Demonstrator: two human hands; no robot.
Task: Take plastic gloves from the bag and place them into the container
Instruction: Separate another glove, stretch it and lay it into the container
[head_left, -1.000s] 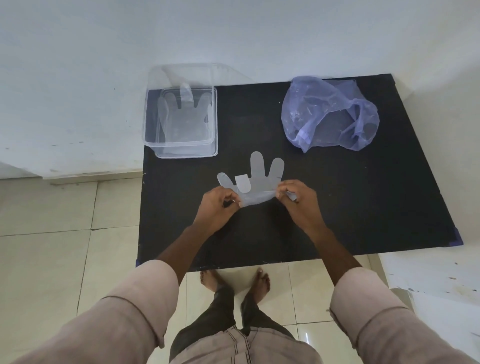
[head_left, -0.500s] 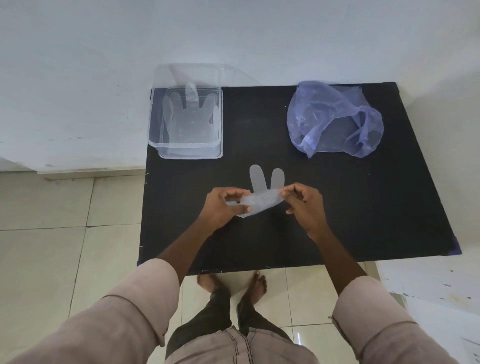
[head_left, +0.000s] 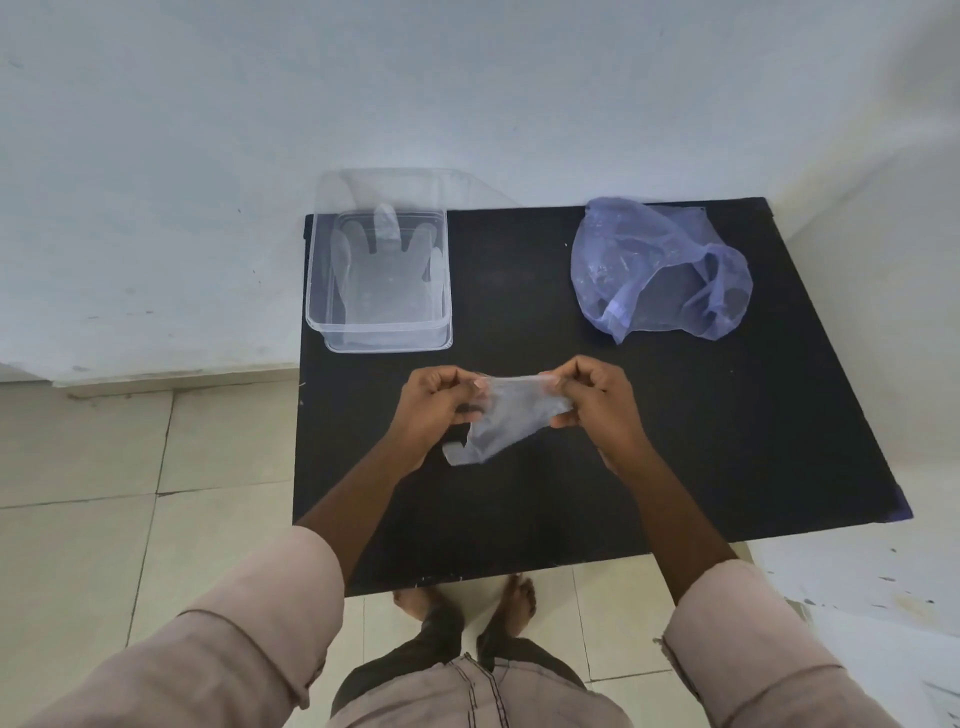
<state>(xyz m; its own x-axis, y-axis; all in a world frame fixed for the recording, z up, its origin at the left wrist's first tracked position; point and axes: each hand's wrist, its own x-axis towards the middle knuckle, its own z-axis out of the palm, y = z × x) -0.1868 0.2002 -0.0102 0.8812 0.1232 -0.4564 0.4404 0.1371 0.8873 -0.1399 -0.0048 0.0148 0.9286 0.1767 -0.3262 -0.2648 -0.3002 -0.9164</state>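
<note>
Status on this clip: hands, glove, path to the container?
Left hand and right hand both pinching one clear glove above the table. Container open, one glove inside. Path clear.

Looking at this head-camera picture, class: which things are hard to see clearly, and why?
Head view: the held glove is see-through, faint against the black table; the clear container fades into the pale wall; wide-angle lens bends the table edges; light is soft and even.

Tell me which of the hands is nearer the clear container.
Left. The left hand sits just below the clear container, at its near edge. The right hand is farther right, below the table's middle, toward the purple bag.
</note>
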